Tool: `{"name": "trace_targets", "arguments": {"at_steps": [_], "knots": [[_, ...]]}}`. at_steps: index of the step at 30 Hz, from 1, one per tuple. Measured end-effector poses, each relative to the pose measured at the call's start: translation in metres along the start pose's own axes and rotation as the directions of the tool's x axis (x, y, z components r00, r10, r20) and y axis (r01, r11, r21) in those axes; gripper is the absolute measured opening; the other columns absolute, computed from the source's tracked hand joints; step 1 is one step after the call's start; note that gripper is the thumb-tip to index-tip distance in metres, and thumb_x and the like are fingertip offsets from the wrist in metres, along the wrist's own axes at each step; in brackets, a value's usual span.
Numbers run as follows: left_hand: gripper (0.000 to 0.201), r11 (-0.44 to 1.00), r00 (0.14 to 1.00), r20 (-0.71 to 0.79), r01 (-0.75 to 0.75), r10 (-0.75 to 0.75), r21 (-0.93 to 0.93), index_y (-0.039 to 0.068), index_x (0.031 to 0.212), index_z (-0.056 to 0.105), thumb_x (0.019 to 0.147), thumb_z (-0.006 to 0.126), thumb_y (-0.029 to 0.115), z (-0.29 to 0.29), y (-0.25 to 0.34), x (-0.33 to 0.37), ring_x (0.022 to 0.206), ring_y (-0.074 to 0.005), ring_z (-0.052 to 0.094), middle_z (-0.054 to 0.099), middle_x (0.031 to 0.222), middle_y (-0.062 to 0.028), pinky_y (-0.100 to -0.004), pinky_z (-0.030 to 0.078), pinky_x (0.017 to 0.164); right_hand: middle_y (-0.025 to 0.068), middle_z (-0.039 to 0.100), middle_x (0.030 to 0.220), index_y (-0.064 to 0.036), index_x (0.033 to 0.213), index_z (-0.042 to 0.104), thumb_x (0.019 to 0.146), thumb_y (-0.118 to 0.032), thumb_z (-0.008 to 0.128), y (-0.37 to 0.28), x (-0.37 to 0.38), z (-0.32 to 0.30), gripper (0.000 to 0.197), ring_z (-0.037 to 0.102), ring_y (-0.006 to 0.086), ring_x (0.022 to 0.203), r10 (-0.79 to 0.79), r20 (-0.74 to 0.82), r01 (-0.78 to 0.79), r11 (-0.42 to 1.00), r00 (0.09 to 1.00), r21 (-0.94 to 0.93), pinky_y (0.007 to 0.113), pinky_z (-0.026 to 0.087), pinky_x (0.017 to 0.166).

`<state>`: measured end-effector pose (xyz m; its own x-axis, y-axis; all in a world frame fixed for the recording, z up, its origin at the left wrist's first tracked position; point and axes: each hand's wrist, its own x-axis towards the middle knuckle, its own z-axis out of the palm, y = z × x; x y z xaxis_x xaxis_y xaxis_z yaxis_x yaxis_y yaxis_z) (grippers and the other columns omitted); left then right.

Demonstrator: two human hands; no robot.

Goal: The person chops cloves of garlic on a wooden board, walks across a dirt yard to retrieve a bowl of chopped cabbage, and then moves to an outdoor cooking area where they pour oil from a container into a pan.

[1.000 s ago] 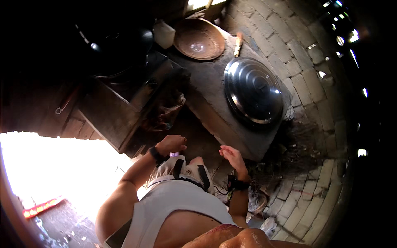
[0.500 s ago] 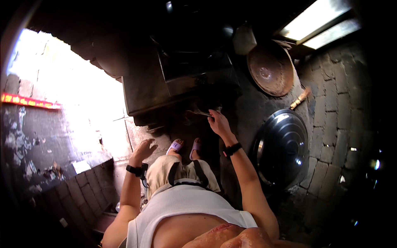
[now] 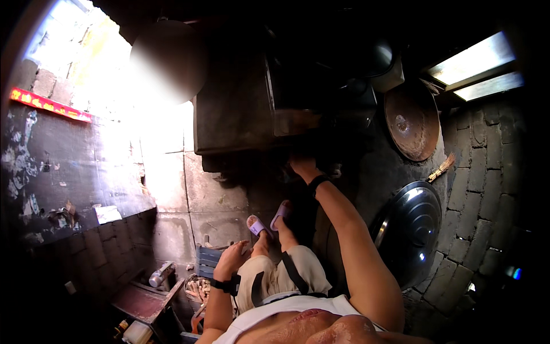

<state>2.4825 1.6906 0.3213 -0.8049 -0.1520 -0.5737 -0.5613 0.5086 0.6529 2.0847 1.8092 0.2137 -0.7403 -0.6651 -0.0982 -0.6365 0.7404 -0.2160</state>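
Observation:
Reaching forward, my right hand (image 3: 302, 165) is at the dark lower front of a block-like stove (image 3: 229, 123). Its fingers fade into shadow, so neither their grip nor anything in them can be made out. My left hand (image 3: 232, 258) hangs beside my left thigh with its fingers loosely bent and apart, and nothing shows in it. A blue slatted stool (image 3: 209, 261) is just left of that hand. Below the stool, a pile of light, stick-like pieces (image 3: 197, 288) lies near my left wrist.
To the right, a large dark domed lid (image 3: 409, 229) leans by the brick wall (image 3: 470, 189). Beyond it are a short straw brush (image 3: 441, 168) and a brown round pan or lid (image 3: 411, 123). A reddish wooden piece of furniture (image 3: 140, 301) stands at lower left.
My right hand, which held a thin stick-like thing, has moved lower into the shadow. My body leans further forward, the view has shifted left, and the stool has come into sight.

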Motion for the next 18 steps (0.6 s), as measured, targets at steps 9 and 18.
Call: {"name": "trace_targets", "arguments": {"at_steps": [9,18], "knots": [[0.041,0.992,0.989,-0.084,0.117,-0.12,-0.043,0.002,0.117,0.062,0.089,0.064,0.032,0.023,-0.065,-0.031,0.101,-0.0359,0.063,0.067,0.108,-0.0197,-0.0413,0.051,0.085,0.0221,0.048,0.14,-0.0025,0.134,0.05,0.093,-0.023,0.049,0.015,0.027,0.026,0.046,0.042,0.0376,0.131,0.226,0.011,-0.218,0.924,0.974,0.313,0.047,0.033,0.11],[0.039,0.983,0.986,-0.07,0.14,-0.149,-0.115,0.001,0.117,0.062,0.088,0.066,0.028,0.038,-0.078,-0.026,0.099,-0.0349,0.064,0.067,0.108,-0.0198,-0.0394,0.052,0.083,0.022,0.048,0.139,-0.0027,0.134,0.051,0.093,-0.023,0.049,0.035,0.042,0.041,0.045,0.043,0.0375,0.13,0.191,-0.002,-0.19,0.979,0.982,0.075,0.047,0.034,0.109]]}}
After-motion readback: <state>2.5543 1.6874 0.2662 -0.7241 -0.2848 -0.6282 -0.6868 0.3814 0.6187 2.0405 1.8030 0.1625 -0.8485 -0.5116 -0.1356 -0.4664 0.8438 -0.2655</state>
